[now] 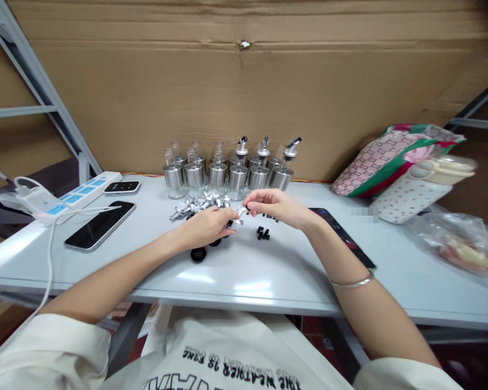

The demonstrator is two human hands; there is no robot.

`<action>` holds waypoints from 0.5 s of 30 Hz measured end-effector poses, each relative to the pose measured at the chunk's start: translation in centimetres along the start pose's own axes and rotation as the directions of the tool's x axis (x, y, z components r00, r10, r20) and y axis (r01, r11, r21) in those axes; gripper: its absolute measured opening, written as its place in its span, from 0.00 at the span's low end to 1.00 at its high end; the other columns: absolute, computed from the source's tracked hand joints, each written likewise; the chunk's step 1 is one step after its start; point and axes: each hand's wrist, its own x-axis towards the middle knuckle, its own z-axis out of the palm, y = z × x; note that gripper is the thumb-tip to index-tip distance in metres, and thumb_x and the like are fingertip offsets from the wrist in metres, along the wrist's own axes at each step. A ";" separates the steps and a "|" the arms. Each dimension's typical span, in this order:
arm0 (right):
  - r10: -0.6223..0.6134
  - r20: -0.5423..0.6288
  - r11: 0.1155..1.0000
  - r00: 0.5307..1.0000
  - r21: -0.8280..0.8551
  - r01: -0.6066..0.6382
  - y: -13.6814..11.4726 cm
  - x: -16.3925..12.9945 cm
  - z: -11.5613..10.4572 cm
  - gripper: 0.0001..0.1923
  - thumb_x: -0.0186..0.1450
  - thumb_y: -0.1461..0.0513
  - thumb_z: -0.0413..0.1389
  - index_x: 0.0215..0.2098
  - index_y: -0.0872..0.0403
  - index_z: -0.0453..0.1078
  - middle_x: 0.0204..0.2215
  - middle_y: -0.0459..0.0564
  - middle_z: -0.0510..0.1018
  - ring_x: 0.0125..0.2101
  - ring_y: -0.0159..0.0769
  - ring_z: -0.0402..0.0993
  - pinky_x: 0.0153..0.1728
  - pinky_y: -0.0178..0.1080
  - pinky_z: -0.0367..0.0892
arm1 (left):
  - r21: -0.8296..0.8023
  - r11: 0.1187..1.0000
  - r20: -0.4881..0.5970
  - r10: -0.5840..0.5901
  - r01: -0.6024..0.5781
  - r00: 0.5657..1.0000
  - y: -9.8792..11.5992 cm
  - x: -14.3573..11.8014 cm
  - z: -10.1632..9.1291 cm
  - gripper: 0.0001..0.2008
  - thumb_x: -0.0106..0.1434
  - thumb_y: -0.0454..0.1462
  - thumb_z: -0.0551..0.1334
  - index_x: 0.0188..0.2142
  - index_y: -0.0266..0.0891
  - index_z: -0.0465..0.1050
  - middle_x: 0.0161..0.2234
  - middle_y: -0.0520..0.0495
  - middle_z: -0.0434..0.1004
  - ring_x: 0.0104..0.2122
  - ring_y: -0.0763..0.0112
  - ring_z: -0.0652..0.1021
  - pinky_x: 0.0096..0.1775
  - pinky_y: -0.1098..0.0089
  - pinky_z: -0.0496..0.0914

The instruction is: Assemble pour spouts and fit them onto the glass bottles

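Observation:
My left hand (205, 227) is closed around a silver pourer spout (240, 212) in the middle of the table. Pinched at the spout's tip, my right hand (277, 207) has a small black piece (248, 209) between thumb and fingers. A heap of silver pourer spouts (203, 202) lies just beyond my left hand. Black round caps (198, 254) rest beside and partly under that hand. Small black pieces (263, 233) are bunched below my right hand. Behind stand several glass bottles with steel sleeves (218, 174); three carry pourers with black tips (293, 149).
On the left lie a power strip (81, 194) with a white cable, a phone (101, 225) and a small black-topped device (122, 187). A dark tablet or phone (344, 237) lies under my right forearm. Farther right are a patterned bag (374, 162), a dotted flask (410, 195) and a plastic bag (467, 244).

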 end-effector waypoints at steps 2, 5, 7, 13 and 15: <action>0.002 0.003 1.000 1.000 0.012 -0.002 0.2 0.1 -0.1 0.12 0.57 0.55 0.61 0.33 0.55 0.71 0.25 0.44 0.73 0.28 0.29 0.67 0.35 0.36 0.62 | -0.006 1.000 0.008 0.001 0.000 1.000 0.1 0.0 0.0 0.09 0.67 0.37 0.58 0.45 0.37 0.60 0.37 0.48 0.74 0.32 0.71 0.75 0.38 0.70 0.67; 0.003 0.012 1.000 1.000 0.027 -0.003 0.3 0.1 -0.1 0.12 0.55 0.56 0.63 0.33 0.55 0.71 0.25 0.43 0.73 0.28 0.29 0.67 0.34 0.36 0.61 | -0.008 1.000 0.007 0.018 -0.018 1.000 0.1 0.1 -0.1 0.09 0.67 0.37 0.58 0.45 0.37 0.61 0.38 0.47 0.75 0.33 0.71 0.76 0.38 0.70 0.67; 0.006 0.010 0.999 1.000 0.036 -0.006 0.3 0.1 -0.2 0.12 0.54 0.57 0.64 0.32 0.55 0.71 0.25 0.43 0.73 0.27 0.29 0.67 0.33 0.36 0.61 | -0.008 0.999 0.000 0.038 -0.038 0.999 0.1 0.1 -0.1 0.09 0.67 0.36 0.58 0.45 0.37 0.61 0.39 0.46 0.75 0.35 0.71 0.76 0.39 0.69 0.67; 0.021 -0.012 0.993 1.000 0.118 -0.019 0.1 0.1 -0.1 0.14 0.50 0.60 0.67 0.31 0.55 0.71 0.26 0.43 0.75 0.29 0.29 0.70 0.35 0.37 0.64 | -0.007 0.995 -0.010 0.100 -0.100 0.995 0.0 0.2 -0.2 0.07 0.68 0.37 0.56 0.44 0.36 0.62 0.40 0.44 0.75 0.37 0.70 0.77 0.38 0.70 0.66; 0.015 -0.029 0.991 0.999 0.130 -0.011 0.1 0.1 -0.1 0.15 0.49 0.60 0.68 0.31 0.55 0.71 0.25 0.43 0.76 0.29 0.29 0.71 0.35 0.36 0.65 | 0.004 0.993 -0.017 0.119 -0.118 0.993 0.1 0.2 -0.2 0.07 0.69 0.37 0.56 0.44 0.36 0.62 0.40 0.44 0.75 0.36 0.70 0.76 0.37 0.70 0.66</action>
